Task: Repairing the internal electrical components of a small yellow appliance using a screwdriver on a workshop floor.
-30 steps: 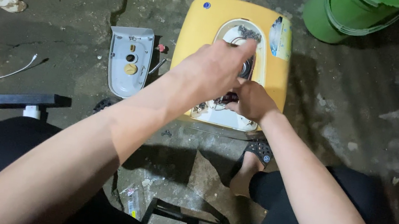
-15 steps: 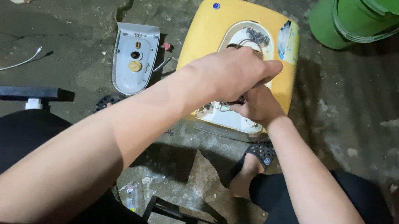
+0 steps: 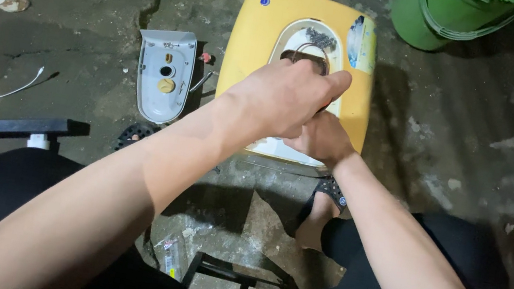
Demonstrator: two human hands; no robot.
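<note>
Head camera is looking down at a yellow appliance (image 3: 256, 41) lying flat on the concrete floor (image 3: 476, 152), its long axis running away from the person. Both hands are meeting over its open middle: the left hand (image 3: 285, 97) is sitting on top, fingers clenched around something hidden, while the right hand (image 3: 320, 137) is gripping just beneath it, touching. A grey cover (image 3: 163, 75) is lying just left.
</note>
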